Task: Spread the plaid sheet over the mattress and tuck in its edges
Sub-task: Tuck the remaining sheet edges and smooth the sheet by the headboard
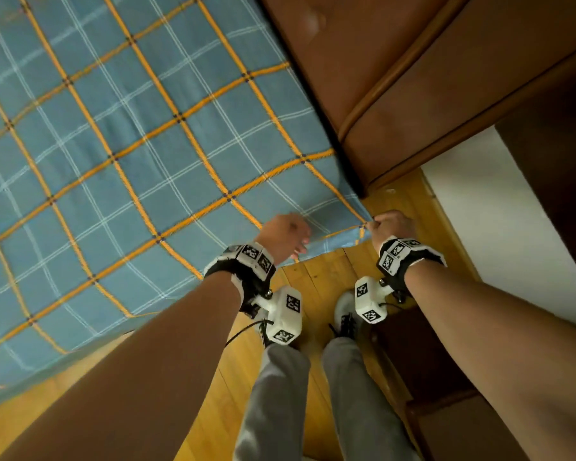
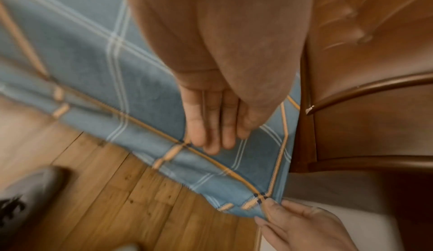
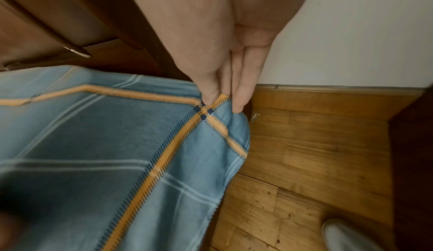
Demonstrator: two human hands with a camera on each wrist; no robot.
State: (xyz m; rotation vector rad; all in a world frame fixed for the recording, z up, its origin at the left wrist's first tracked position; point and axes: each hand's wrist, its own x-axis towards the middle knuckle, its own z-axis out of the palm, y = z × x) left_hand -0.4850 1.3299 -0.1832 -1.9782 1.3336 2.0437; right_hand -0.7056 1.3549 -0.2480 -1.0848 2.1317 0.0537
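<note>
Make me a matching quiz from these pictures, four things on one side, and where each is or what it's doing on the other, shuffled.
Things:
1. left hand
2. right hand
3. plaid sheet
4. headboard

States:
A. brown and padded, standing beside the sheet's corner
B. pinches the sheet's corner
C. blue with orange lines, spread over the bed
D. fingers straight, resting on the sheet's edge

Pairs: 1-D, 2-B, 3-C, 4-A
</note>
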